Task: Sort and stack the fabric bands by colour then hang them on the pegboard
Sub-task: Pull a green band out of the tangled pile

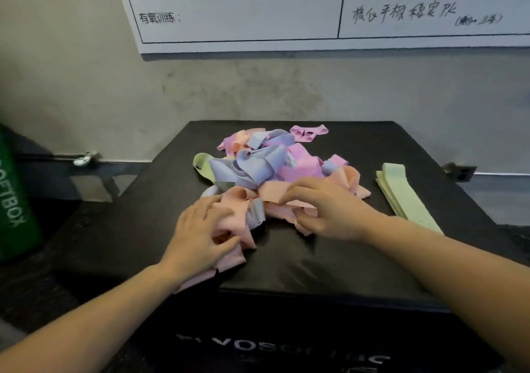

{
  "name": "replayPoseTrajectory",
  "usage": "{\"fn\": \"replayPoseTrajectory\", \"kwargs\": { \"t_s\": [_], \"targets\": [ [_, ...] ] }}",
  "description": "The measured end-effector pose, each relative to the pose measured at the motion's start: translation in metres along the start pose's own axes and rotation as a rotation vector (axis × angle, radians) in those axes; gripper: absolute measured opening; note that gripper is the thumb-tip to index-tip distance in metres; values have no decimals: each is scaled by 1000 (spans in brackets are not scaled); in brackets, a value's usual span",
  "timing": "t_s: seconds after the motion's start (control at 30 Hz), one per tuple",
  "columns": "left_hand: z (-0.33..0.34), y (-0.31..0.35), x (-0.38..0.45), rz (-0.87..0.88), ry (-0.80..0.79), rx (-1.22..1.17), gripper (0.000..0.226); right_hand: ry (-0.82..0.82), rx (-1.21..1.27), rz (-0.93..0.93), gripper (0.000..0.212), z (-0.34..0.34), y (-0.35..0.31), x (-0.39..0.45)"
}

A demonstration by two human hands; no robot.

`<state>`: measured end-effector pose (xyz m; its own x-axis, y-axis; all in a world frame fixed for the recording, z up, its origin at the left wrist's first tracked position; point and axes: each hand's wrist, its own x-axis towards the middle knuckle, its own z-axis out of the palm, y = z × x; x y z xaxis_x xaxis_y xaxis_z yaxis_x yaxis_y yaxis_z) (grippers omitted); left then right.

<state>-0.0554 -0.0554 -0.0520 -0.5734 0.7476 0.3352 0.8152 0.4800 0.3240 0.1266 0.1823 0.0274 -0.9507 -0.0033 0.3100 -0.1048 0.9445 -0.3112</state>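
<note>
1. A black padded box [286, 263] is serving as the bench, lying under both hands and running past them to the grey wall [258, 91] beyond.
2. A whiteboard [243, 11] with handwritten notes is hanging on that wall, well above and beyond the hands.
3. A green soft box [14, 200] is standing well off to the left of the left hand, beside the bench.
4. A tangled pile of fabric bands [272, 163] in pink, peach, lilac-blue and purple is lying just beyond both hands, its near edge touching them.
5. A flat stack of pale green bands [401, 192] is lying just to the right of the right hand, apart from the pile.
6. The left hand [200, 238] is grasping a bunch of peach bands [238, 203] at the near left edge of the pile, its fingers curling into the fabric.
7. The right hand [327, 212] is pinching another peach band [275, 193] at the near edge of the pile, thumb underneath and fingers on top.
8. A single green band [202, 162] is poking out of the far left of the pile, beyond the left hand.
9. A small purple band [308, 132] is lying at the far edge of the pile, well beyond the right hand.
</note>
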Motion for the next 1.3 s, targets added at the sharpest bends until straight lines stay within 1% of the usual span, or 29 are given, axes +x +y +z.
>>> {"fn": "replayPoseTrajectory", "kwargs": {
  "t_s": [0.07,0.13,0.23,0.3,0.4,0.47,0.53,0.63,0.77,0.83,0.93,0.97,1.0,1.03,1.1,1.13,1.17,1.23,1.3],
  "targets": [
    [3,-14,-1,-18,-24,-29,59,-57,9,-26,32,16,-14,28],
    [4,-24,2,14,-36,-59,57,-84,16,-48,35,30,-29,55],
    [8,-35,10,113,-92,-46,47,-147,53,-66,45,47,-49,96],
    [11,-38,16,138,-126,-116,41,-194,45,-83,48,60,-57,123],
    [14,-39,21,141,-102,-222,29,-272,-8,-84,56,83,-56,160],
    [17,-39,21,131,-81,-203,29,-293,-35,-55,59,97,-50,181],
    [21,-40,18,98,-43,-178,36,-313,-59,-31,59,107,-43,199],
    [22,-42,16,32,-10,-160,40,-383,-124,43,69,112,-22,217],
    [24,-45,17,6,-14,-135,33,-391,-191,207,85,116,17,226],
    [25,-47,18,-9,4,-160,29,-430,-230,273,84,122,27,230],
    [24,-47,18,-23,11,-156,27,-487,-296,322,83,133,25,236],
    [23,-46,18,-27,12,-159,26,-477,-317,336,83,135,22,237],
    [24,-46,18,-31,12,-167,25,-448,-340,340,77,137,19,239],
    [24,-46,17,-36,10,-171,24,-393,-342,337,65,140,18,240],
    [24,-47,17,-43,-2,-178,24,-225,-273,333,35,142,15,241],
    [24,-46,16,-43,0,-182,24,-159,-251,327,27,144,14,239],
    [24,-46,16,-41,6,-182,25,-123,-255,307,21,145,13,236],
    [23,-45,16,-40,9,-180,25,-102,-296,234,14,140,8,229],
    [23,-45,16,-41,5,-176,24,-92,-276,172,9,131,3,219]
  ]
}}
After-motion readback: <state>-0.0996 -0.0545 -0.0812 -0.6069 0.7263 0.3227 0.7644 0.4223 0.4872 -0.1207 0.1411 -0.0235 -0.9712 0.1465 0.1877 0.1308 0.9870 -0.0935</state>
